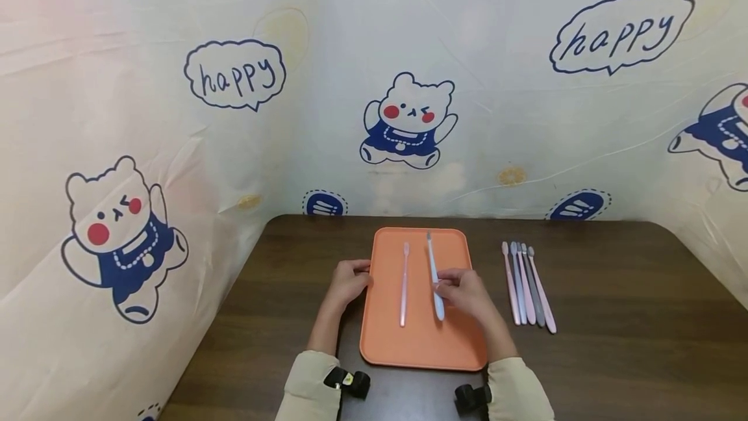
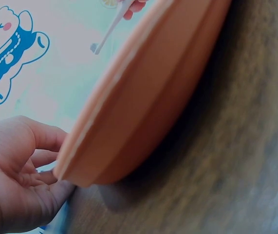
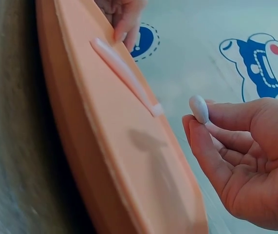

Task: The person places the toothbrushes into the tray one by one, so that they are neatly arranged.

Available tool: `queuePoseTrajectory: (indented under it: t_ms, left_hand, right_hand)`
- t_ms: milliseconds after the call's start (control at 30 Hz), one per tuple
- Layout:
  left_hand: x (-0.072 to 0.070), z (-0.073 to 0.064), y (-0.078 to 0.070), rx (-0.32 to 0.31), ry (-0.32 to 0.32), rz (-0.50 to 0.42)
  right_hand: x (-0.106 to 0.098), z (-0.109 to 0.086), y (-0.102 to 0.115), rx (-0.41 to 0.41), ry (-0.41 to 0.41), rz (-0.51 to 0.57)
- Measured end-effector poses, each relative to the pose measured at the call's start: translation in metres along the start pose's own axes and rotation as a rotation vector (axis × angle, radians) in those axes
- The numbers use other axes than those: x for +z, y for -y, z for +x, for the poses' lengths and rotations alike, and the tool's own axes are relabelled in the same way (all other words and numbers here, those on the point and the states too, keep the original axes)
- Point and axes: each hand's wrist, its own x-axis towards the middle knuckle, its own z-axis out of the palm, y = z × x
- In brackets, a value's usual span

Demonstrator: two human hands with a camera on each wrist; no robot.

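An orange tray lies on the table with a pink toothbrush on its left half. My left hand grips the tray's left rim, its thumb and fingers at the edge in the left wrist view. Over the right half of the tray, my right hand pinches a pale blue toothbrush between thumb and fingers, bristle end pointing away. In the right wrist view the rounded handle end of this toothbrush shows above the tray, and its shadow falls on the tray surface.
To the right of the tray, several toothbrushes in pink, blue and grey lie side by side on the dark wooden table. A light curtain printed with cartoon bears stands behind the table and along its sides.
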Motion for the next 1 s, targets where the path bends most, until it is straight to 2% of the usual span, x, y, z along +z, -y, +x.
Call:
queuePoseTrajectory:
  t_ms: [267,600,767,1000]
  left_hand:
    - [-0.001,0.002,0.000,-0.013,-0.013,-0.005]
    - [-0.001,0.000,0.000,-0.010,-0.009,-0.010]
    - [0.000,-0.001,0.002,-0.013,-0.005,-0.007]
    - [0.000,0.001,0.002,-0.002,-0.014,-0.010]
  right_hand:
    - [0.012,0.001,0.002,-0.033,0.004,-0.017]
    - [0.023,-0.001,0.002,-0.011,-0.040,-0.129]
    - [0.027,-0.002,0.000,0.026,-0.034,-0.120]
    - [0.033,0.000,-0.003,0.028,-0.035,-0.106]
